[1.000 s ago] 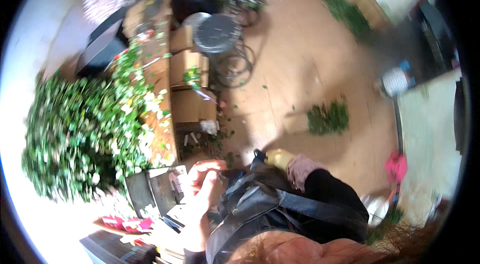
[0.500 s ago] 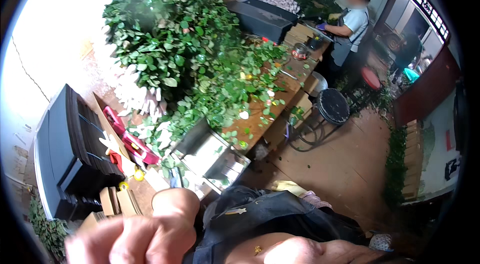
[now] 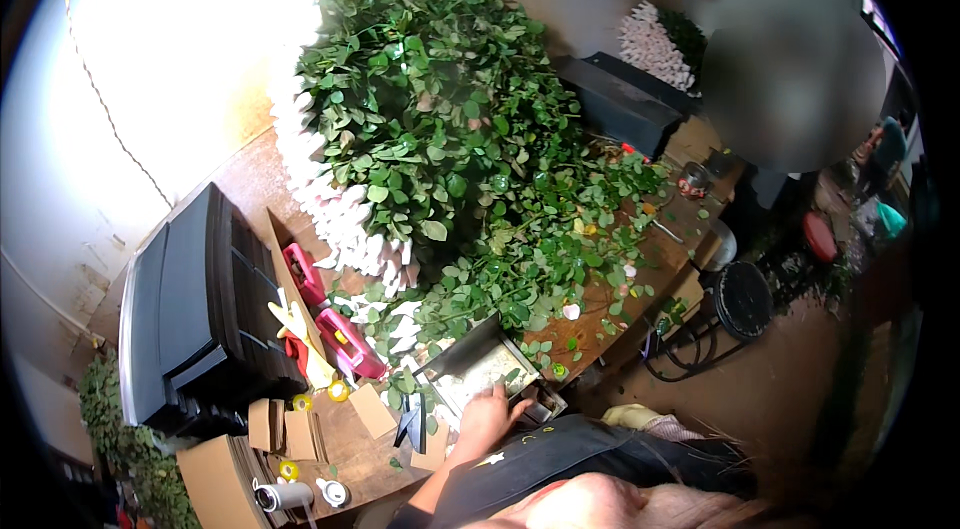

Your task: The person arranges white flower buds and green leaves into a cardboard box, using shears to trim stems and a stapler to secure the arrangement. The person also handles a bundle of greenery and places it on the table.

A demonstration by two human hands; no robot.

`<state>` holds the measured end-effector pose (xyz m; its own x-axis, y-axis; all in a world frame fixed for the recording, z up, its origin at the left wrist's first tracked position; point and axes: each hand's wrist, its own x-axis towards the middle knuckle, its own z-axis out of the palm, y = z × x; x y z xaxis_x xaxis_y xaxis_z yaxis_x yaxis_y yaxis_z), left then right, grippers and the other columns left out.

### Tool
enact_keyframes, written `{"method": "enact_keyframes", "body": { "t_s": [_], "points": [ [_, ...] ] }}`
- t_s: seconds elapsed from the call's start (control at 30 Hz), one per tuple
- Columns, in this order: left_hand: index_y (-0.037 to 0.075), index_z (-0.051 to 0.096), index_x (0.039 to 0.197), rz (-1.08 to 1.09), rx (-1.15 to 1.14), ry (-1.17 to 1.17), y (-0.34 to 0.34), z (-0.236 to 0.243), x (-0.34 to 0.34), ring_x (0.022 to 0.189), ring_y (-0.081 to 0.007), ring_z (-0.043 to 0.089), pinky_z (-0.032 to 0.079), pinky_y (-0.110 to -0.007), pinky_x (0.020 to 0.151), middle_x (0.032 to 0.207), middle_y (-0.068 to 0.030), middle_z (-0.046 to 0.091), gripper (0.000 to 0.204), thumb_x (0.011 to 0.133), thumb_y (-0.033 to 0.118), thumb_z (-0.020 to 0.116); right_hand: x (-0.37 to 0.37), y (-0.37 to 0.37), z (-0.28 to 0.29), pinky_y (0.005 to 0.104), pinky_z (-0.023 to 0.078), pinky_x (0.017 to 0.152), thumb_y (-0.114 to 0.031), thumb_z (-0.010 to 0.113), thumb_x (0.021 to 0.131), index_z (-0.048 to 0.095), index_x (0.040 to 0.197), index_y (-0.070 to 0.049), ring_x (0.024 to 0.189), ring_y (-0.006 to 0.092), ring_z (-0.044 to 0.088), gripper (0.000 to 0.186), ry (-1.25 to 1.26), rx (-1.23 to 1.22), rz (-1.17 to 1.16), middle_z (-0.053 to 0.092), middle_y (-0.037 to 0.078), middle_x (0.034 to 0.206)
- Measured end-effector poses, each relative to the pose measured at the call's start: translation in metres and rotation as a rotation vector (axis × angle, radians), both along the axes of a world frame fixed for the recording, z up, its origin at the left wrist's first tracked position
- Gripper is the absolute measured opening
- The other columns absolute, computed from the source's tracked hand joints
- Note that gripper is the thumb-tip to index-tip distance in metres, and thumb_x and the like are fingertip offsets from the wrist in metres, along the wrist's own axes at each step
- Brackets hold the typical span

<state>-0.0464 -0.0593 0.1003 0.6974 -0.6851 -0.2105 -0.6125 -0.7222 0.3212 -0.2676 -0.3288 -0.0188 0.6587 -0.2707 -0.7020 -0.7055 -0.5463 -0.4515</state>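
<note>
Your left hand [image 3: 484, 423] reaches over the metal tray [image 3: 465, 351] at its 12 o'clock, thumb and fingers loosely parted, nothing visible between them. Your yellow-gloved right hand [image 3: 628, 416], at 3 o'clock, is mostly hidden by the apron [image 3: 590, 451]; I cannot tell its grip. Best keep your wrist off the tray's edge and leafy stems [image 3: 520, 259], toward 12 o'clock, outside it.

Floral workshop, wooden workbench [image 3: 350, 449], open tray [image 3: 466, 349], heaped leafy stems [image 3: 430, 129], stacked cardboard [image 3: 222, 479]
</note>
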Motion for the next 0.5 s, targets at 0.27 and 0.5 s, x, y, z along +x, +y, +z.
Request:
{"method": "enact_keyframes", "body": {
  "t_s": [0.27, 0.5],
  "points": [
    [0.008, 0.064, 0.085, 0.019, -0.153, -0.352, -0.002, -0.011, -0.01, 0.07, -0.0305, 0.068, 0.054, -0.043, 0.06, 0.076, -0.0107, 0.066, 0.037, 0.082, 0.043, 0.077, 0.053, -0.074, 0.043, 0.0443, 0.051, 0.102, -0.046, 0.041, 0.106, 0.065, 0.128, -0.001, 0.116, 0.0284, 0.066, 0.056, 0.282, -0.01, 0.183, 0.07, 0.017, 0.123],
    [0.005, 0.067, 0.081, 0.237, -0.262, -0.209, -0.01, -0.008, -0.013, 0.074, -0.0397, 0.066, 0.05, -0.048, 0.066, 0.081, -0.0163, 0.067, 0.035, 0.095, 0.037, 0.064, 0.113, -0.156, 0.067, 0.0389, 0.055, 0.098, -0.041, 0.038, 0.108, 0.067, 0.126, 0.001, 0.109, 0.0251, 0.07, 0.055, 0.669, 0.277, 0.234, 0.074, 0.014, 0.116]
  ]
}}
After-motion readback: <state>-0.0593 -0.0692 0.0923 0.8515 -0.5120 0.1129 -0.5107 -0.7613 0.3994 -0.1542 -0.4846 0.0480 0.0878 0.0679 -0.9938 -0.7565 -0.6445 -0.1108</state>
